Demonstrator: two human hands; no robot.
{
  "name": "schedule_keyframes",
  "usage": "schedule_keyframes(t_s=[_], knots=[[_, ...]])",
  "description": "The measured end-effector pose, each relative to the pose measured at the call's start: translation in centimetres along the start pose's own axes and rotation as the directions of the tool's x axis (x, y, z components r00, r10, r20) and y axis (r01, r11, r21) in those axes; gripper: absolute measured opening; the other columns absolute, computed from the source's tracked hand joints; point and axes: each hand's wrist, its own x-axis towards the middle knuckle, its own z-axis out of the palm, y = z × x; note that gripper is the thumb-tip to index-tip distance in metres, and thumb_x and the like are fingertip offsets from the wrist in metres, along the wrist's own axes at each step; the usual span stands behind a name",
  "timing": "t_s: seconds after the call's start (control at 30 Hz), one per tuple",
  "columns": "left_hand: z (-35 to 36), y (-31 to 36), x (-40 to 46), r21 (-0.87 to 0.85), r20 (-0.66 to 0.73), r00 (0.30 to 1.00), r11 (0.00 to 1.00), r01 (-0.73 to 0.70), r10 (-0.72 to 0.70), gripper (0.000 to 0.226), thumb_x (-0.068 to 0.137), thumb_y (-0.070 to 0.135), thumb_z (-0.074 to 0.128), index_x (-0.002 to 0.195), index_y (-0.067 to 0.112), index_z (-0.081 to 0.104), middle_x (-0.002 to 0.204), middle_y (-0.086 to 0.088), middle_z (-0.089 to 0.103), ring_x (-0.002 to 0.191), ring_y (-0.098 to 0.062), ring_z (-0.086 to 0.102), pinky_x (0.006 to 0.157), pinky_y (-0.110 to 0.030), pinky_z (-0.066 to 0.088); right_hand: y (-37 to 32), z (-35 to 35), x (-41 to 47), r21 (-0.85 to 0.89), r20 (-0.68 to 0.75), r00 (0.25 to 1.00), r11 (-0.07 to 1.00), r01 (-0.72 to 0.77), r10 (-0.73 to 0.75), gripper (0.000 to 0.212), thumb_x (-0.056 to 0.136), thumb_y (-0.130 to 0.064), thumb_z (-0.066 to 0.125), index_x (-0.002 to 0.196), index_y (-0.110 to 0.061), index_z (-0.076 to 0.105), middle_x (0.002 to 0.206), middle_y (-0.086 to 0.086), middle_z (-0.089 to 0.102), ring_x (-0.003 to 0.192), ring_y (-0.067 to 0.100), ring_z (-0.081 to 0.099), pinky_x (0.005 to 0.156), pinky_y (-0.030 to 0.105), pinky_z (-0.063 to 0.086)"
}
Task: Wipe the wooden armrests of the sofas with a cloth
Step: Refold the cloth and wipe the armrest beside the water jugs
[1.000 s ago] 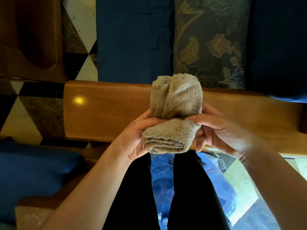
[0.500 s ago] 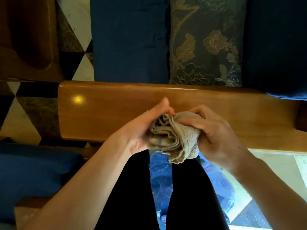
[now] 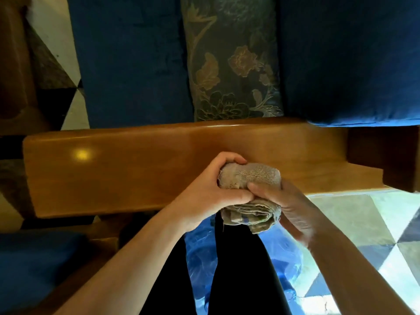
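Note:
A beige terry cloth (image 3: 250, 178), folded into a thick wad, is held over the near edge of a polished wooden armrest (image 3: 127, 169) that runs left to right across the view. My left hand (image 3: 211, 189) grips the wad from the left, fingers curled over its top and thumb across its front. My right hand (image 3: 288, 205) grips it from the right, thumb on the front and fingers wrapped behind. The cloth's layered folded edges (image 3: 247, 218) hang below my hands.
Beyond the armrest lie a blue seat cushion (image 3: 131, 64), a floral patterned pillow (image 3: 234, 64) and another blue cushion (image 3: 352, 60). A second blue sofa cushion (image 3: 34, 264) sits at lower left. Blue plastic (image 3: 197, 251) lies on the tiled floor by my dark trouser legs.
The cloth went from an upright, loosely folded towel to a tight wad squeezed between both hands. The view shifted, so more of the armrest's right end shows.

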Motion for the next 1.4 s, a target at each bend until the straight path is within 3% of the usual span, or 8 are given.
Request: schedule_keyframes(t_s=[0.13, 0.3, 0.5, 0.6, 0.83, 1.13, 1.27, 1.4], knots=[[1.8, 0.3, 1.9, -0.049, 0.084, 0.991, 0.993, 0.108, -0.104, 0.058, 0.074, 0.031, 0.087, 0.124, 0.044, 0.061, 0.143, 0.002, 0.052, 0.119, -0.018, 0.068, 0.096, -0.049, 0.059, -0.1, -3.7, -2.5, -0.098, -0.308, 0.929, 0.978, 0.182, -0.204, 0.051, 0.064, -0.024, 0.086, 0.111, -0.011, 0.070, 0.092, 0.007, 0.079, 0.082, 0.023, 0.075, 0.062, 0.026, 0.059], [0.7, -0.2, 1.9, 0.201, -0.422, 0.903, 0.980, -0.001, 0.088, 0.019, 0.098, 0.025, 0.066, 0.117, 0.028, 0.063, 0.123, 0.001, 0.065, 0.099, -0.011, 0.074, 0.082, -0.036, 0.064, 3.3, -8.4, -3.4, -0.818, -0.485, 0.281, 0.543, 0.187, -0.828, 0.071, 0.062, -0.024, 0.094, 0.113, -0.016, 0.045, 0.116, 0.019, 0.059, 0.101, 0.035, 0.060, 0.084, 0.050, 0.052], [-5.7, -2.0, -1.5, 0.786, -0.509, 0.600, 0.618, 0.030, 0.618, 0.023, 0.095, 0.013, 0.062, 0.117, 0.022, 0.062, 0.119, 0.005, 0.060, 0.108, -0.006, 0.059, 0.090, -0.019, 0.051, 5.2, -3.9, 4.0, -0.855, -0.466, 0.145, 0.487, 0.178, -0.873, 0.071, 0.078, -0.020, 0.082, 0.136, -0.011, 0.042, 0.150, 0.018, 0.053, 0.136, 0.042, 0.050, 0.108, 0.059, 0.043], [-9.2, -3.0, -3.6, 0.817, -0.543, 0.536, 0.554, 0.160, 0.647, 0.028, 0.093, 0.010, 0.065, 0.120, 0.013, 0.063, 0.129, -0.008, 0.057, 0.123, -0.022, 0.050, 0.104, -0.041, 0.048, 4.9, 2.2, 7.1, -0.930, -0.282, 0.162, 0.311, 0.198, -0.946, 0.073, 0.078, -0.020, 0.078, 0.143, -0.005, 0.049, 0.147, 0.017, 0.057, 0.138, 0.036, 0.051, 0.114, 0.054, 0.041], [-19.4, -2.6, -10.4, 0.475, -0.864, 0.271, 0.865, 0.163, 0.424, 0.051, 0.098, 0.033, 0.052, 0.149, 0.028, 0.044, 0.161, 0.001, 0.034, 0.151, -0.022, 0.025, 0.120, -0.058, 0.028, 5.1, 21.8, 14.6, -0.886, 0.182, 0.297, -0.025, 0.463, -0.938, 0.057, 0.086, -0.030, 0.071, 0.134, -0.003, 0.064, 0.143, 0.015, 0.062, 0.134, 0.032, 0.057, 0.117, 0.041, 0.037], [-27.5, -4.1, -16.3, 0.110, -0.873, 0.462, 0.986, -0.125, 0.156, 0.066, 0.095, 0.062, 0.034, 0.154, 0.033, 0.038, 0.155, 0.004, 0.047, 0.142, -0.012, 0.045, 0.121, -0.044, 0.035, 6.8, 35.0, 17.5, -0.551, 0.825, 0.438, -0.338, 0.763, -0.357, 0.076, 0.075, -0.031, 0.079, 0.144, -0.009, 0.057, 0.151, 0.010, 0.056, 0.144, 0.028, 0.046, 0.120, 0.047, 0.032], [-25.4, -4.8, -16.3, 0.360, -0.813, 0.510, 0.931, 0.058, 0.282, 0.055, 0.103, 0.051, 0.036, 0.154, 0.030, 0.041, 0.158, 0.002, 0.043, 0.143, -0.011, 0.040, 0.122, -0.037, 0.030, 5.9, 29.0, 16.4, -0.317, 0.948, 0.289, -0.380, 0.869, -0.130, 0.074, 0.071, -0.030, 0.081, 0.139, -0.009, 0.061, 0.147, 0.010, 0.059, 0.141, 0.027, 0.049, 0.122, 0.043, 0.030], [-21.0, -5.3, -14.0, 0.642, -0.738, 0.489, 0.707, 0.297, 0.465, 0.047, 0.104, 0.027, 0.054, 0.150, 0.019, 0.049, 0.167, -0.015, 0.027, 0.155, -0.030, 0.021, 0.125, -0.049, 0.022, 3.8, 20.1, 14.3, -0.430, 0.900, 0.352, -0.391, 0.814, -0.258, 0.075, 0.072, -0.033, 0.081, 0.141, -0.011, 0.060, 0.150, 0.008, 0.057, 0.142, 0.026, 0.049, 0.123, 0.041, 0.030]])
